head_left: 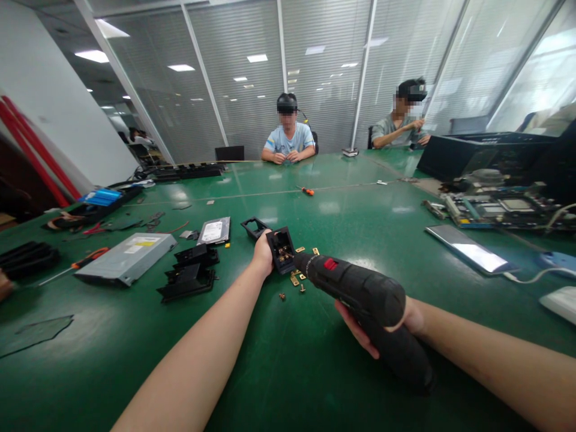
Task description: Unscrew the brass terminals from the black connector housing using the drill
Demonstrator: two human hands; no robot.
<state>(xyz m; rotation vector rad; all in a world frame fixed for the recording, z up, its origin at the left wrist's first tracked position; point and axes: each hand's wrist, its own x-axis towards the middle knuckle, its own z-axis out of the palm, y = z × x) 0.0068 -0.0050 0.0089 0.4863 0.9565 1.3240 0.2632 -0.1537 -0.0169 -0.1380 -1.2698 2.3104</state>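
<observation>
My left hand [263, 253] is closed around a small black plastic housing [282, 247], tilted so its opening faces me. Brassy metal parts show inside it. A second black frame [254, 227] sticks out just beyond that hand; I cannot tell whether it is joined to the housing. In my right hand [360, 330] is a black cordless drill [355, 285] with a red switch. Its front end points at the housing's opening, and the bit's tip is hidden. Several brass plates [294, 279] lie on the table beside the housing, with small screws [282, 296] nearer me.
Left of my arm lie black plastic brackets [189, 276], a hard drive [215, 230] and a silver optical drive [126, 258]. An orange screwdriver [307, 191] lies farther off. At right are a phone [470, 249] and a circuit board [504, 204]. Two people sit across the green table [252, 372].
</observation>
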